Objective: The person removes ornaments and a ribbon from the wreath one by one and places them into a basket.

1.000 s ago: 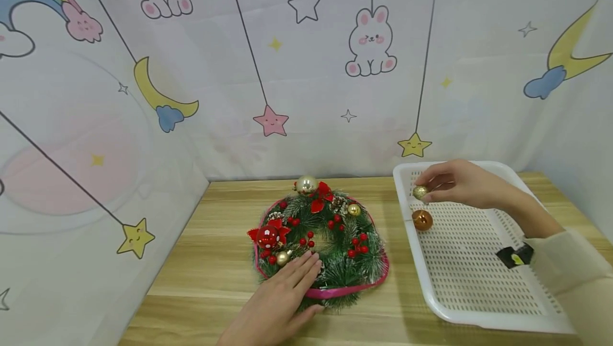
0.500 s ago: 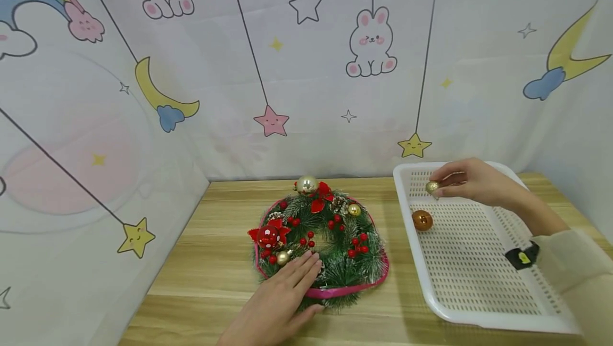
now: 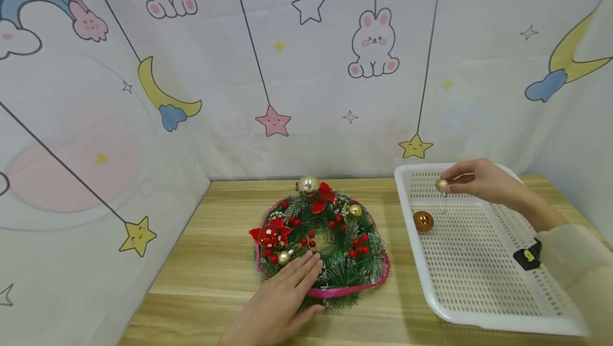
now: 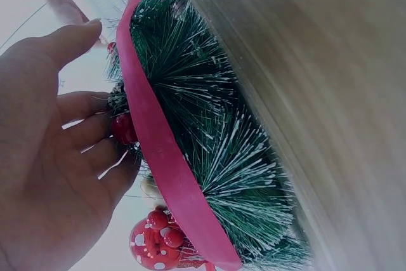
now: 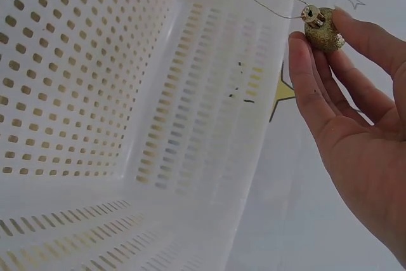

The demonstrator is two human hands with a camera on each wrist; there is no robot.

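A small glittery gold bauble [image 5: 325, 33] with a thin gold hanging loop is pinched between the thumb and fingers of my right hand [image 3: 488, 182], above the far end of a white perforated basket [image 3: 433, 298]. My left hand [image 3: 280, 298] rests with straight fingers on the near left side of a green Christmas wreath [image 3: 347, 266]. Pink ribbon [image 4: 158, 138] runs round the wreath's edge. Red berries, pine cones, gold baubles and a red spotted ball [image 3: 269, 236] decorate it. The left wrist view shows the hand's fingers beside the ribbon and berries.
An orange-brown shiny ball [image 3: 423, 221] lies in the basket near its left wall. Basket and wreath share a wooden table [image 3: 191, 282]. A white curtain [image 3: 316, 80] printed with rabbits, stars and moons hangs behind and to the sides.
My right hand has moved to the right over the basket, with the gold bauble still pinched and its loop hanging down. The left hand and wreath have stayed in place.
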